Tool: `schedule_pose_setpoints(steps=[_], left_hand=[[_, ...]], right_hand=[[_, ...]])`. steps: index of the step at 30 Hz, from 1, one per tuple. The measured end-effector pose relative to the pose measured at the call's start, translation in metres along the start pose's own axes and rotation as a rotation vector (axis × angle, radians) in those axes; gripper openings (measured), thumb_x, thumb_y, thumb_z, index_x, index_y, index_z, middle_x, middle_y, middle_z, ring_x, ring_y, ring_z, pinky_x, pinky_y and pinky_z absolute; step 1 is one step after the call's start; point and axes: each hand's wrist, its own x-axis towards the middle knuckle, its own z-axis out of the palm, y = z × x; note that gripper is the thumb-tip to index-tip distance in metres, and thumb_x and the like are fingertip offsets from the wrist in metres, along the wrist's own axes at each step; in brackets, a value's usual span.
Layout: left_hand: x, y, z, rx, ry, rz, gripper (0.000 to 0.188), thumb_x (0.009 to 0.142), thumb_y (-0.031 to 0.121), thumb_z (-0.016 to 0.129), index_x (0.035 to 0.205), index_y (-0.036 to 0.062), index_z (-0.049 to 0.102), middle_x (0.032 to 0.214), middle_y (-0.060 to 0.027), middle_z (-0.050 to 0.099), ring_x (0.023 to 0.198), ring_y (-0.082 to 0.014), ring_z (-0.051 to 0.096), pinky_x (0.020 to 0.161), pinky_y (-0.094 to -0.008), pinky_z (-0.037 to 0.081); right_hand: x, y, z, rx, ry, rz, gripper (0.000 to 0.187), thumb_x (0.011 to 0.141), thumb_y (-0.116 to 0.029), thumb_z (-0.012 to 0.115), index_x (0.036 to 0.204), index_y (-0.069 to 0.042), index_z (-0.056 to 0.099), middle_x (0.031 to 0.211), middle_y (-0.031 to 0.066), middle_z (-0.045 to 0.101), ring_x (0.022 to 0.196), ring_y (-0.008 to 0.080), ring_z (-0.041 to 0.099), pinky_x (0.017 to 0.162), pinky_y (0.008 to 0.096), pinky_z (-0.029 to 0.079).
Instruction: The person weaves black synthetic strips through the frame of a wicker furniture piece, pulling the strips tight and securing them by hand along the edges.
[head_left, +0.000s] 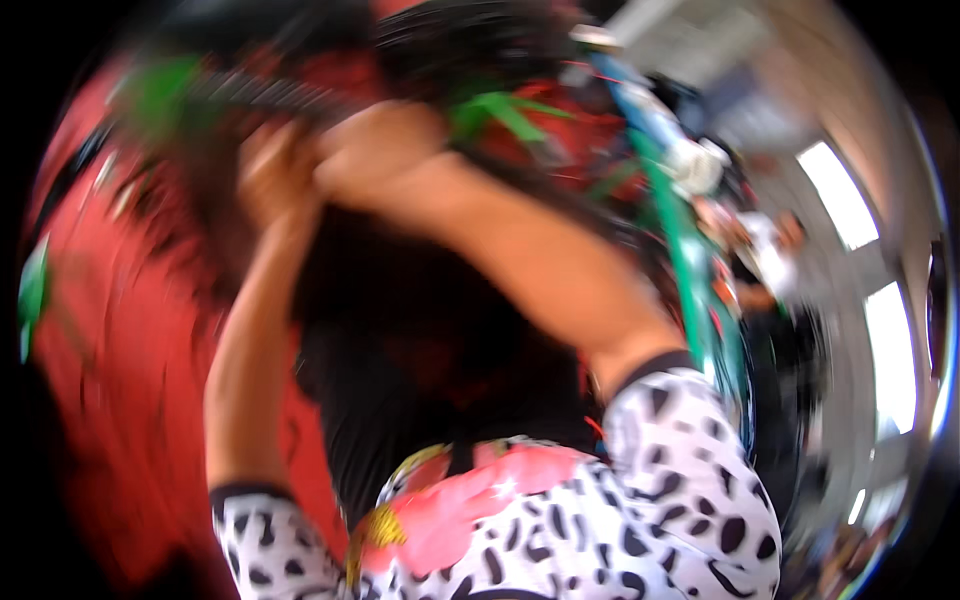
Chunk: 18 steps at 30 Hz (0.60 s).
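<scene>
My left hand (278,172) and my right hand (385,152) are close together at the upper left, both blurred by motion. The fingers of each look curled inward, but whatever they hold is hidden or smeared. Just beyond them runs a dark, ribbed, strip-like thing (280,94). At its left end is a bright green blurred part (165,92). Whether my hands touch the strip I cannot tell.
Red surface (130,330) stretches along the left, with dark bits scattered on it. Green pieces (500,115) lie among dark tangled material ahead. A green rail (680,245) runs along the right. Beyond it, a person in a white top (772,250) is present.
</scene>
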Motion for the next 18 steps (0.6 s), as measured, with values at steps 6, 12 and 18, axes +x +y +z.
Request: schedule_pose_setpoints(steps=[6, 12, 18], left_hand=[[-0.007, 0.013, 0.031, 0.093, -0.061, 0.086, 0.023, 0.082, 0.017, 0.059, 0.097, 0.0009, 0.064, 0.098, -0.0165, 0.059, 0.095, -0.0330, 0.056, 0.081, -0.0379, 0.046], [-0.013, 0.031, 0.026, -0.036, -0.065, 0.278, 0.021, 0.077, 0.006, 0.060, 0.097, -0.0010, 0.061, 0.094, -0.0177, 0.058, 0.089, -0.0354, 0.056, 0.075, -0.0384, 0.047], [-0.023, 0.068, -0.006, 0.317, -0.162, 0.235, 0.012, 0.080, 0.015, 0.051, 0.083, 0.0096, 0.061, 0.083, -0.0114, 0.060, 0.078, -0.0316, 0.058, 0.067, -0.0376, 0.049]], right_hand=[[-0.037, 0.030, 0.015, 0.034, 0.072, 0.041, 0.026, 0.078, -0.023, 0.050, 0.091, -0.011, 0.068, 0.093, 0.0076, 0.066, 0.088, 0.0216, 0.063, 0.074, 0.0399, 0.044], [-0.053, 0.037, 0.029, -0.062, 0.121, -0.031, 0.025, 0.078, -0.022, 0.051, 0.091, -0.009, 0.067, 0.090, 0.0092, 0.065, 0.088, 0.0232, 0.061, 0.071, 0.0424, 0.042], [-0.071, 0.046, 0.041, 0.088, 0.523, -0.107, 0.020, 0.073, -0.022, 0.052, 0.069, -0.009, 0.066, 0.084, 0.0129, 0.061, 0.078, 0.0277, 0.061, 0.060, 0.0425, 0.048]])
